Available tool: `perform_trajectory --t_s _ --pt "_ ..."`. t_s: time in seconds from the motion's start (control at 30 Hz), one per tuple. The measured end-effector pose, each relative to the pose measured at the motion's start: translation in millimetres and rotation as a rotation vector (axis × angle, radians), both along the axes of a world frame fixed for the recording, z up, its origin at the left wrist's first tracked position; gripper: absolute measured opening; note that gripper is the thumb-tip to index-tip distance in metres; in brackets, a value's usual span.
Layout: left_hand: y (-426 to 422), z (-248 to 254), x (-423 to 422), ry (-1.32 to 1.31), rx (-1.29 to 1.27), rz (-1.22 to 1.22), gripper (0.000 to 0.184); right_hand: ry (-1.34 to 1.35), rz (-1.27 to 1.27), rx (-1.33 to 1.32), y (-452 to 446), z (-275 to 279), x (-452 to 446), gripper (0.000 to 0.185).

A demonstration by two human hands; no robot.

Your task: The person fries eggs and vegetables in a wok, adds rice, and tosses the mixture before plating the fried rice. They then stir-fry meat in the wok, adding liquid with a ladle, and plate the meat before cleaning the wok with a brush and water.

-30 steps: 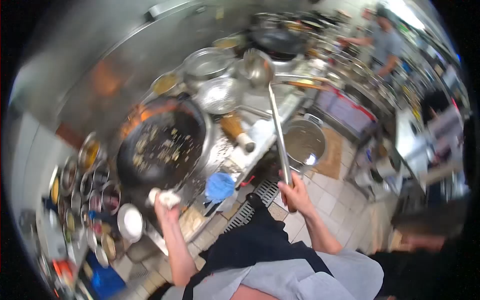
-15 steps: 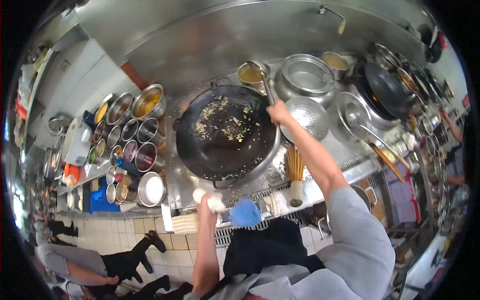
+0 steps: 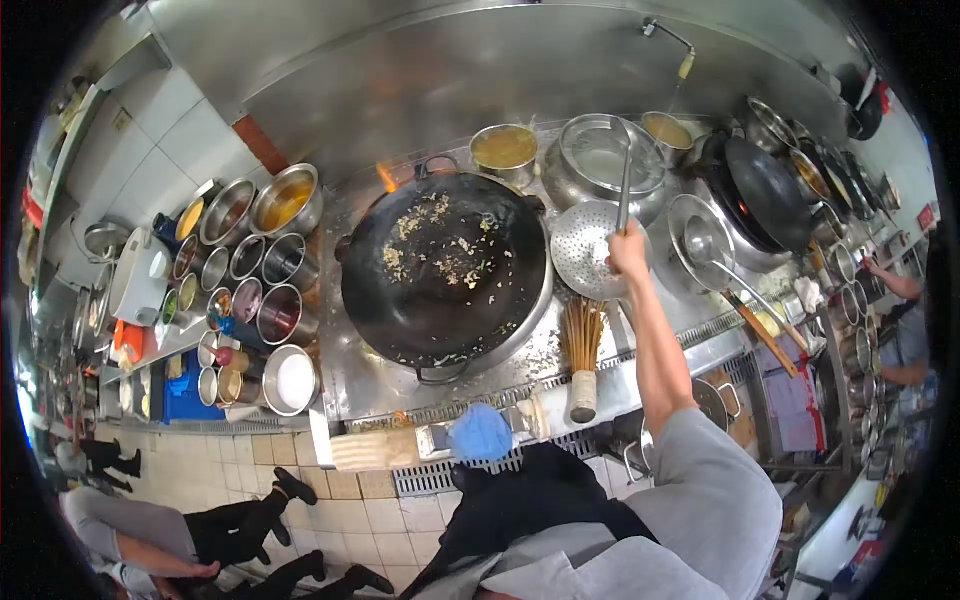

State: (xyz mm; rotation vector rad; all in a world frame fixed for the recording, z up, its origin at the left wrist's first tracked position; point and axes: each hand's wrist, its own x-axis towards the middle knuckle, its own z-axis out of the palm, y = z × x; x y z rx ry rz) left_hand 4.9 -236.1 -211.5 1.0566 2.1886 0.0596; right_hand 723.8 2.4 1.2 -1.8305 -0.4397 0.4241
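Note:
My right hand (image 3: 628,250) is closed round the handle of a metal ladle (image 3: 626,180), above the perforated strainer (image 3: 585,245). The ladle's head reaches up over the large lidded-looking metal pot (image 3: 575,165). A big black wok (image 3: 440,320) sits on the stove at the centre, with chopped pale bits (image 3: 440,250) scattered over its inside. Flame shows at its upper left rim. My left hand is out of view. A bamboo brush (image 3: 582,345) lies right of the wok, and a blue cloth (image 3: 480,433) lies at the front edge.
Metal bowls and tubs of ingredients (image 3: 285,205) stand at the left, with a bowl of white contents (image 3: 292,380) nearest. A second wok (image 3: 765,195) and another ladle (image 3: 702,240) are at the right. Other people's legs (image 3: 235,530) show lower left; a co-worker's arm (image 3: 900,285) shows far right.
My right hand and the ladle have moved right, from the wok's rim to above the strainer. My left hand, with a whitish cloth in it, has left the view.

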Motion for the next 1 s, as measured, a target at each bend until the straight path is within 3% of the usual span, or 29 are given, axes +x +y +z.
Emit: perform_trajectory --t_s 0.03,0.1,0.13,0.33,0.37,0.4,0.43,0.5,0.57,0.67,0.73,0.83,1.0 --pt "2.5 -3.4 -5.5 0.003 -0.015 -0.024 0.050 0.298 0.048 0.195 -2.9 -6.9 16.8 0.005" --pt "10.2 -7.8 -18.3 -0.002 -0.034 -0.065 0.051 1.169 0.153 0.709 -28.2 1.8 35.9 0.019" --pt "15.8 -10.0 -24.6 -0.010 -0.030 -0.075 0.051 1.283 0.263 0.783 -39.2 9.4 24.6 0.028" --pt "87.9 0.4 -56.8 -0.119 0.104 -0.100 0.053 1.388 0.490 1.082 -111.7 49.2 -78.9 0.023" --pt "100.6 -62.5 -89.7 -0.153 0.453 -0.227 0.050 1.426 0.503 1.135 -124.8 61.9 -98.9 0.020" --pt "120.2 -56.9 -81.1 -0.161 0.439 -0.233 0.044 1.460 0.467 1.150 -138.3 71.2 -117.6 0.030" --pt "137.5 25.1 -31.3 -0.265 0.237 -0.113 0.057 1.482 0.480 1.148 -153.7 67.6 -128.1 0.030" --pt "153.7 -9.5 -37.3 -0.201 0.320 -0.162 0.054 1.542 0.345 1.091 -183.2 89.3 -159.8 0.030" --pt "156.6 3.0 -21.6 -0.187 0.260 -0.151 0.049 1.467 0.313 0.910 -215.4 104.0 -179.7 0.023" --pt "137.3 -18.0 -27.4 -0.170 0.074 -0.142 0.055 1.276 0.254 0.542 -249.8 138.8 -199.9 0.012" --pt "119.8 -17.6 -28.1 -0.114 -0.028 -0.167 0.057 1.014 0.242 0.287 -261.4 161.6 -208.4 0.035" --pt "82.4 -12.1 -41.1 -0.049 -0.144 -0.212 0.061 0.997 0.301 0.240 -277.1 167.6 -194.4 0.057" --pt "34.0 -19.8 -67.8 -0.010 -0.147 -0.074 0.062 0.605 0.173 0.214 -220.0 107.9 -136.4 0.047"
